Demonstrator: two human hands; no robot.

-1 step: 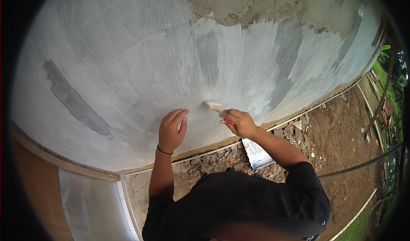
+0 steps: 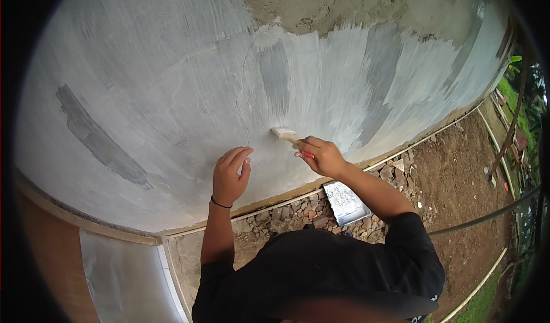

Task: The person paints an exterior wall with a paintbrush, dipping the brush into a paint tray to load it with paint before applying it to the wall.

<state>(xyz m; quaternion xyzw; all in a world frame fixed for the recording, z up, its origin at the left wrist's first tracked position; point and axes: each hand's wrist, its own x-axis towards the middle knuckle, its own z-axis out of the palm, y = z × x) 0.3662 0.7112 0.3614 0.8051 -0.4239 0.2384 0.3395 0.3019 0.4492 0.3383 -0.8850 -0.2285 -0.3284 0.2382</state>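
Note:
My right hand (image 2: 321, 156) is closed round the red-ended handle of a flat paintbrush (image 2: 285, 134). Whitish stuff coats the bristles, which meet the wall (image 2: 166, 105) just below a darker grey patch (image 2: 275, 74). Thin white-grey paint with long brush streaks covers much of that wall. Level with the brush and to its left, my left hand (image 2: 230, 177) holds nothing; its fingers are stretched out and slightly bent, close to the wall. Whether its fingertips touch the surface I cannot tell. A black band circles the left wrist.
Below my right forearm a paint-spattered tray (image 2: 345, 203) sits on broken rubble (image 2: 286, 215) along the wall's foot. Rough bare plaster (image 2: 344, 2) spans the top. Brown soil (image 2: 458, 168) lies to the right, crossed by a dark hose or pole (image 2: 487, 219). Tiled floor edging is lower left.
The brush and my right hand have shifted slightly upward along the wall, and the bristles are spread flatter. My left hand keeps its place.

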